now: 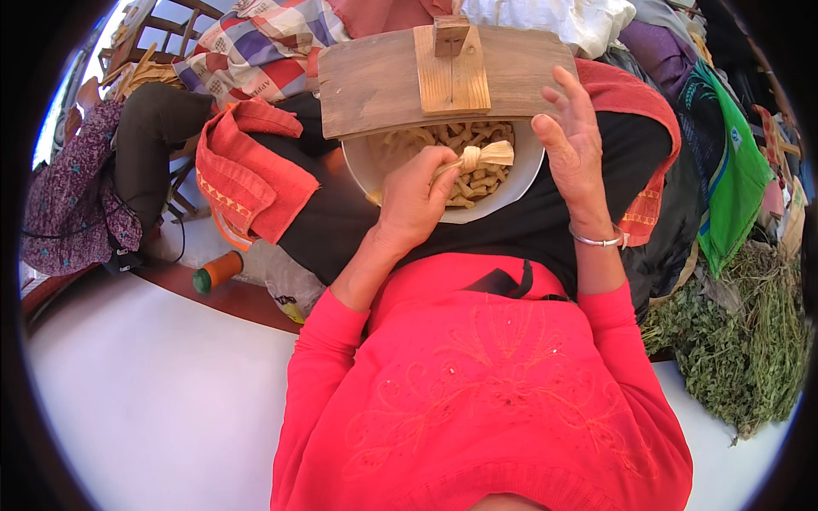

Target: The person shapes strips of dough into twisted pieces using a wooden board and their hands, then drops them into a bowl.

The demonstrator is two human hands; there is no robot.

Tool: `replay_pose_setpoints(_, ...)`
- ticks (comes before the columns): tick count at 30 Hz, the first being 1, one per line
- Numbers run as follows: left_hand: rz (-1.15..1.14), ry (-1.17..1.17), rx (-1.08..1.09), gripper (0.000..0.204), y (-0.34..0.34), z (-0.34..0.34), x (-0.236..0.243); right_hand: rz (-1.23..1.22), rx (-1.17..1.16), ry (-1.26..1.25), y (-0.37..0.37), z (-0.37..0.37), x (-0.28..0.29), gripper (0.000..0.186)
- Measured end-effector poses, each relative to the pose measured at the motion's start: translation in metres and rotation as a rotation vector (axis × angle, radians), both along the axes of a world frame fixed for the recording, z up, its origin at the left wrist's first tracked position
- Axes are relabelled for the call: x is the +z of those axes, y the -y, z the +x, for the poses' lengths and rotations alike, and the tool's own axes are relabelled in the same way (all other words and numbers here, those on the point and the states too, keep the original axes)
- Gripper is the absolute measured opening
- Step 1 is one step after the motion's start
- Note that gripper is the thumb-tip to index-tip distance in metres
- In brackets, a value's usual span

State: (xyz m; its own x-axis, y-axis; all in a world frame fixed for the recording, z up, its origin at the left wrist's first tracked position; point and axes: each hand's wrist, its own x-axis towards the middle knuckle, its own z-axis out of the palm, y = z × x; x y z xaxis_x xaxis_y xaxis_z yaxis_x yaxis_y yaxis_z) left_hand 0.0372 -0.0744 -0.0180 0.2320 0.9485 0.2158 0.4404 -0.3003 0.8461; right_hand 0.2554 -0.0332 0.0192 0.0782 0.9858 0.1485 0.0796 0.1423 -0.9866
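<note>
My left hand (415, 194) is closed around a knotted tan strip (484, 157), which looks like dried husk. Its knot and fanned end stick out to the right of my fist; the rest is hidden in my fingers. Beneath it, a white bowl (527, 189) sits at my lap, holding many short tan-brown pieces (488, 181). Right of the bowl's rim, my right hand (573, 149) is raised with fingers apart and nothing in it, a silver bangle at its wrist. A wooden board (366, 85) with a small upright block (451, 36) lies across the bowl's far side.
Red towels (264, 175) cover my knees. At left, a green and orange spool (219, 272) lies near a plastic bag (290, 277), and another person's dark-clad leg (158, 153) is close by. Dried green plants (741, 341) and a green bag (737, 170) are at right.
</note>
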Motion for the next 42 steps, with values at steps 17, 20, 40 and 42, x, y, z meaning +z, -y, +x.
replay_pose_setpoints(17, -0.422, 0.188, -0.264, 0.008, -0.027, -0.006, 0.036, -0.034, 0.731, 0.603, -0.01, 0.004, 0.024, 0.016)
replay_pose_setpoints(20, -0.591, 0.517, -0.269, 0.006, -0.036, -0.009, 0.028, -0.395, 0.69, 0.201, -0.015, 0.0, 0.021, 0.014)
replay_pose_setpoints(40, -0.076, 0.02, 0.107, 0.014, -0.129, -0.029, -0.02, 0.263, 0.135, 0.693, -0.07, -0.037, -0.039, 0.009)
replay_pose_setpoints(42, -0.019, 0.009, 0.175, 0.015, -0.126, -0.032, -0.01, 0.305, 0.117, 0.704, -0.058, -0.028, -0.037, 0.009)
